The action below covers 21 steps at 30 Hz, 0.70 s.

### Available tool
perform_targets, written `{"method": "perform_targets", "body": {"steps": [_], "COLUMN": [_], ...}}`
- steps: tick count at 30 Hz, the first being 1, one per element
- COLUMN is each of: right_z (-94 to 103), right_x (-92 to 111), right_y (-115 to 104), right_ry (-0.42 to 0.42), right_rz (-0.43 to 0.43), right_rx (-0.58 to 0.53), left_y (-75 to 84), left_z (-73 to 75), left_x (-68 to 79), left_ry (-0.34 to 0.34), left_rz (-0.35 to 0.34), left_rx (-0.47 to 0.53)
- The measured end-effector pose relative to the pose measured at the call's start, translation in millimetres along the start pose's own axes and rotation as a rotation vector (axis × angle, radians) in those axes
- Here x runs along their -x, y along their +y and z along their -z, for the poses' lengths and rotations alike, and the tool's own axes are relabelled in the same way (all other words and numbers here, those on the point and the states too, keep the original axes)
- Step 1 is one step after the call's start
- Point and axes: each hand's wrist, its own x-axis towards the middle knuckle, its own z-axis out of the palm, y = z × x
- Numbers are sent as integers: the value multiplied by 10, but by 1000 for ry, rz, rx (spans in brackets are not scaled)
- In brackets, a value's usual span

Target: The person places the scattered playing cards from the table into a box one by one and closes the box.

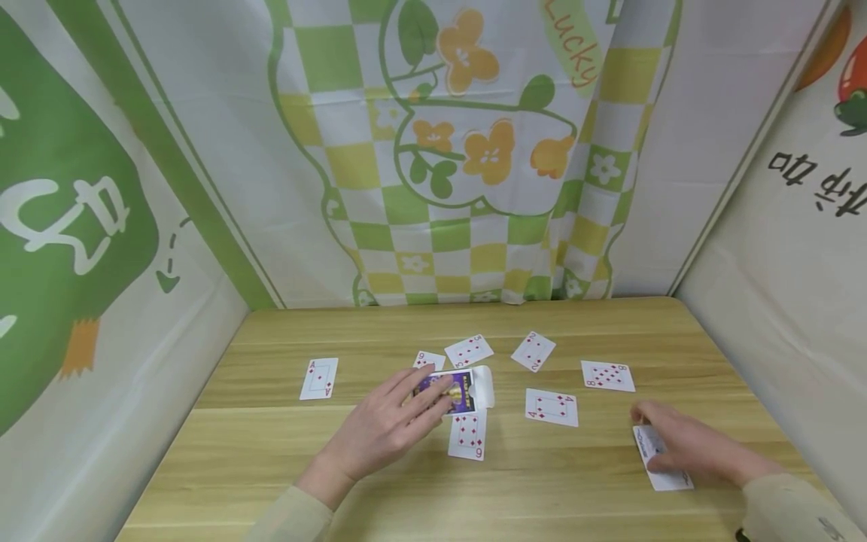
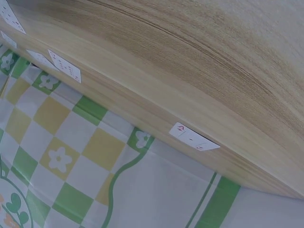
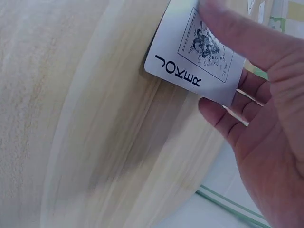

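Note:
In the head view my left hand [image 1: 389, 421] lies over a purple card box [image 1: 463, 394], its fingers stretched across the printed face. A white flap [image 1: 484, 387] stands out at the box's right end; the thumb is hidden. At the right my right hand [image 1: 687, 436] holds a joker card [image 1: 670, 480]. The right wrist view shows the joker card [image 3: 178, 78] face up, pinched between thumb and fingers of the right hand [image 3: 266, 109]. Whether more cards lie under it, I cannot tell. The left wrist view shows no hand.
Several diamond cards lie face up: an ace [image 1: 319, 379] at left, a two [image 1: 533, 351], an eight [image 1: 607, 376], a four [image 1: 552, 407]. A diamond card [image 1: 467, 436] shows below the box, others above it. Printed cloth walls enclose the wooden table [image 1: 257, 452].

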Motion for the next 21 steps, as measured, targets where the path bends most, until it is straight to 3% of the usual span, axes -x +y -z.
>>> {"method": "perform_targets", "body": {"steps": [4, 11, 17, 21], "right_z": [52, 169, 298, 374], "right_x": [-16, -78, -113, -122], "right_y": [-3, -60, -159, -237], "right_ry": [30, 120, 27, 8], "right_rz": [36, 206, 122, 115], "right_rx": [59, 111, -6, -72], "left_y": [-2, -3, 1, 3], "left_z": [26, 30, 26, 21], "left_x": [-38, -62, -69, -73], "left_ry": [6, 11, 5, 2], "left_rz": [-4, -8, -10, -12], "left_rx": [-2, -3, -2, -5]}}
